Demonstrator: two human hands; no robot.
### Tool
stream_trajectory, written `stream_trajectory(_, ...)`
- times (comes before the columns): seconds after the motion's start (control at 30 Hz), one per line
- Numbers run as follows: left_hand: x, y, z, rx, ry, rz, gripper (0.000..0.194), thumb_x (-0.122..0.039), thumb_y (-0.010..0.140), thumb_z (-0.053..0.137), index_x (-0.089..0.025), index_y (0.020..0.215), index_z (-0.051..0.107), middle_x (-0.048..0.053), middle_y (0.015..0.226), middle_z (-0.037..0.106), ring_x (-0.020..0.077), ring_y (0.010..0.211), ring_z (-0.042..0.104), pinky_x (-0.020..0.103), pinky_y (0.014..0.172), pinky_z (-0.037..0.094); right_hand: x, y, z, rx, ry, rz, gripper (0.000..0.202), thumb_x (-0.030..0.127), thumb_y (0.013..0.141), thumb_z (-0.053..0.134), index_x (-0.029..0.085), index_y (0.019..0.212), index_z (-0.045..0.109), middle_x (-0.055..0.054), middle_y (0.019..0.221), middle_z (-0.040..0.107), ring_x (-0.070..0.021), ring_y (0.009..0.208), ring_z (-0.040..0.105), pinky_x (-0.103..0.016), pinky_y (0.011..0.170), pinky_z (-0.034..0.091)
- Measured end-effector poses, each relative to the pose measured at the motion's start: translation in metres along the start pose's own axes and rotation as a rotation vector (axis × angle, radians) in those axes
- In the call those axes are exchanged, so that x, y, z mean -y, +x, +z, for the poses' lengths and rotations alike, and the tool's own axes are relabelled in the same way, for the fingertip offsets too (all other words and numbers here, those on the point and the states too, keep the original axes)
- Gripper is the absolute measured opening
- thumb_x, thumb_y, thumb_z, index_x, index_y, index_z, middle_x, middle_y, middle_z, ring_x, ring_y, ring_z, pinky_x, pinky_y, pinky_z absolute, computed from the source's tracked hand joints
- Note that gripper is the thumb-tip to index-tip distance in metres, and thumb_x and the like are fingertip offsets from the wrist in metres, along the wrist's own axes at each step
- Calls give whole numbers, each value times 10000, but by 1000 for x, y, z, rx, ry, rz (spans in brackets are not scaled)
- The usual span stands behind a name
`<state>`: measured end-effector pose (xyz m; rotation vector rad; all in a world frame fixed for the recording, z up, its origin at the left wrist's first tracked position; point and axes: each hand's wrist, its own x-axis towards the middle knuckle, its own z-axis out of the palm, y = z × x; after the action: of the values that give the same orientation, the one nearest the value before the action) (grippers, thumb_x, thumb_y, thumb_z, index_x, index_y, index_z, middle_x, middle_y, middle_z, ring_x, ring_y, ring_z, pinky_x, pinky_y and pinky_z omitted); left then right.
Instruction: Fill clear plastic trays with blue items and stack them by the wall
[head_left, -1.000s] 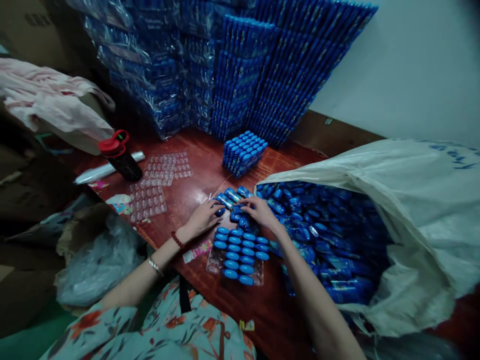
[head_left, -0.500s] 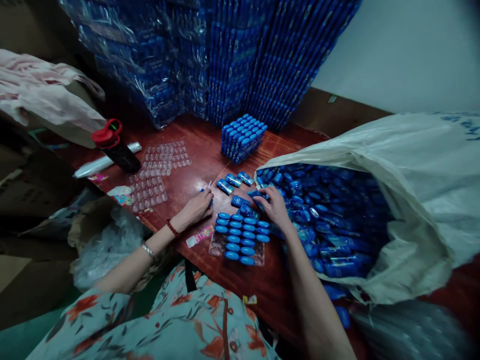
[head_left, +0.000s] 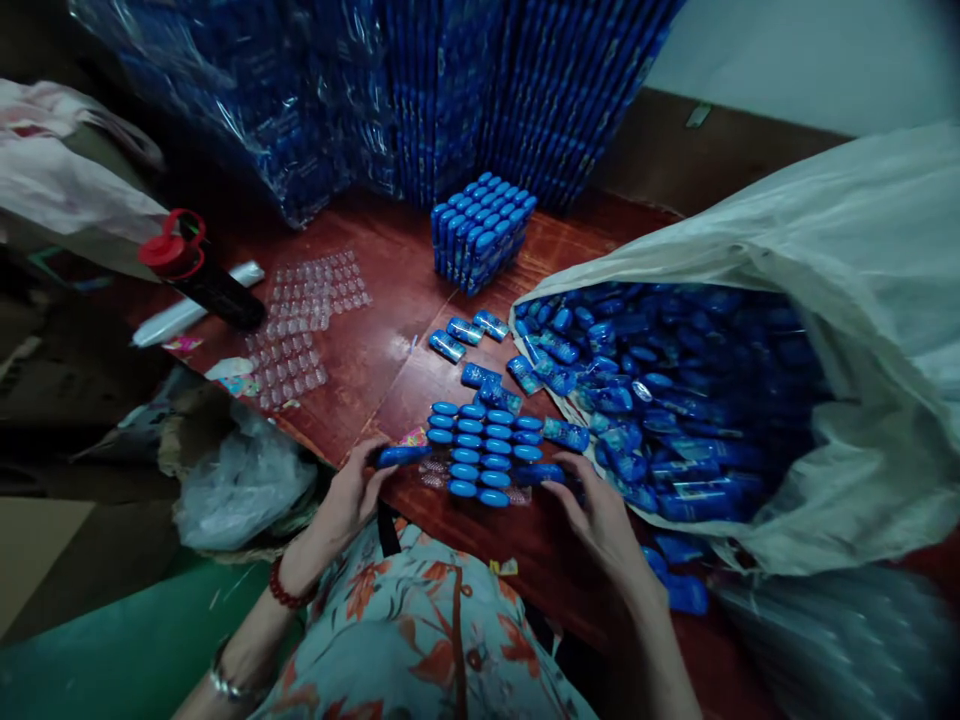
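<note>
Several blue oval packs stand in rows in a clear blister tray (head_left: 519, 495) at the table's near edge. Left of the tray, my left hand (head_left: 358, 485) is closed on a blue pack (head_left: 403, 456). At its right side my right hand (head_left: 592, 500) pinches another blue pack (head_left: 538, 473), which lies close against the rows. Loose blue packs (head_left: 448, 346) lie flat behind the tray. A white sack (head_left: 847, 500) on the right lies open, full of blue packs (head_left: 675, 400).
A filled block of blue packs (head_left: 484, 230) stands farther back, before tall blue stacks (head_left: 450, 90). On the left are clear empty trays (head_left: 289, 365), a red-lidded bottle (head_left: 214, 285), a plastic roll (head_left: 172, 318) and a plastic bag (head_left: 240, 485).
Both hands have moved toward me, to either side of the tray, each with a blue pack. The view has shifted, and the pink wrapper is now mostly covered.
</note>
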<state>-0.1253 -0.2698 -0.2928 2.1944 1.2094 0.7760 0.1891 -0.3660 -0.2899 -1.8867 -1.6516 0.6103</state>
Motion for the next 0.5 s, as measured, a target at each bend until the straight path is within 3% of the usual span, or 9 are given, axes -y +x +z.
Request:
stream_trajectory(0.1, -8, 4, 5, -28, -44, 65, 192, -176, 899, 464, -202, 1085, 505, 33, 941, 596, 140, 848, 598, 258, 761, 511, 5, -1, 16, -79, -110, -140, 242, 280, 913, 440, 216, 1118, 550, -75, 992, 640, -196, 903, 624, -325, 802, 505)
stream_trajectory(0.23, -6, 10, 11, -34, 35, 232, 309, -98, 907, 401, -211, 1174, 508, 59, 986, 574, 140, 892, 575, 251, 762, 509, 10, -4, 17, -75, -269, -264, 284, 169, 912, 403, 204, 1155, 546, -83, 1006, 611, -176, 902, 600, -288, 772, 502)
stream_trajectory(0.4, 1, 24, 13, 188, 138, 458, 432, -92, 910, 369, -207, 1324, 409, 117, 1102, 562, 193, 1007, 537, 344, 838, 507, 25, 5, 1, 96, -514, -420, 328, 73, 874, 352, 174, 1102, 565, -93, 940, 609, -186, 811, 573, -297, 689, 478)
stream_trajectory(0.5, 0, 33, 13, 293, 168, 567, 444, -105, 917, 346, -195, 1351, 370, 134, 1130, 564, 214, 1052, 524, 380, 861, 502, 36, 14, -6, 166, -593, -438, 307, 38, 848, 363, 169, 1024, 578, -89, 907, 606, -188, 788, 566, -290, 672, 461)
